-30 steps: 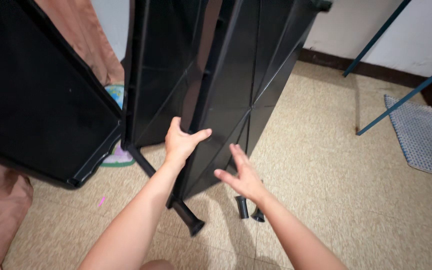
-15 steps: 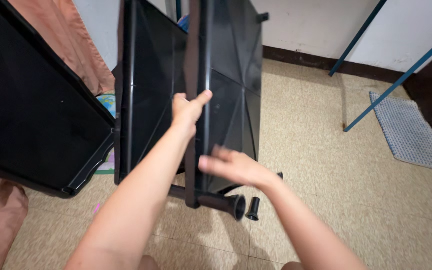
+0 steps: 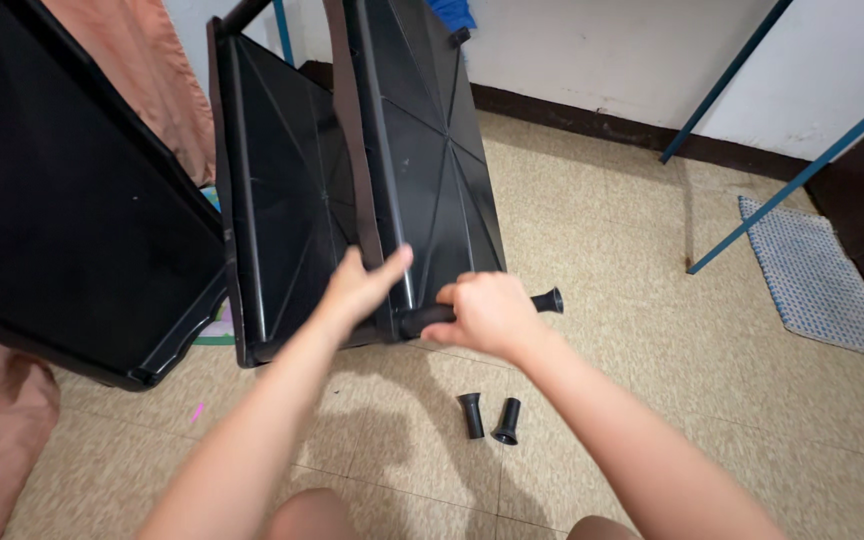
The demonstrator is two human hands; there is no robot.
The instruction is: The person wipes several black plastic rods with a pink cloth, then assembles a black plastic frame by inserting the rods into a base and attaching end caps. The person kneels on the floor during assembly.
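Observation:
A black plastic shelf unit stands tilted on the floor, its ribbed trays turned on edge toward me. My left hand holds the lower edge of one tray, thumb raised against its rim. My right hand is wrapped around a short black leg tube sticking out sideways from the tray's bottom corner. Two loose black leg tubes lie side by side on the tiled floor just below my right hand.
A large black panel leans at the left beside an orange-brown curtain. Blue metal poles slant at the right over a grey patterned mat. White wall with dark skirting runs along the back.
The shelf unit has swung more upright. My right hand has moved from the tray's underside onto the leg tube and closed on it. My left hand slid lower along the tray edge.

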